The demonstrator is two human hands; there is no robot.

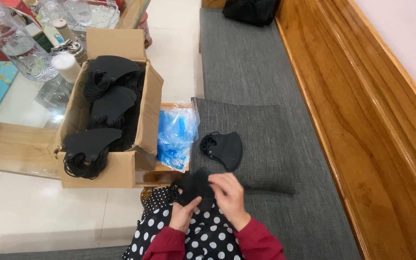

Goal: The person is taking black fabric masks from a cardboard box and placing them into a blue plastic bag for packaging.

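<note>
Hands: left hand (183, 214) and right hand (228, 194), fingers closed on a black mask (194, 188), lower centre of the frame.
Cushion: second mask (223, 149) lay above.
Box (121, 168): masks, centre left.

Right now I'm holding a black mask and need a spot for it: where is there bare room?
Free: the grey cushion around the black mask lying on it, and the grey bench seat stretching to the wooden backrest. Crowded: the cardboard box packed with masks, the blue plastic bags beside it, and the glass table with jars.
</note>
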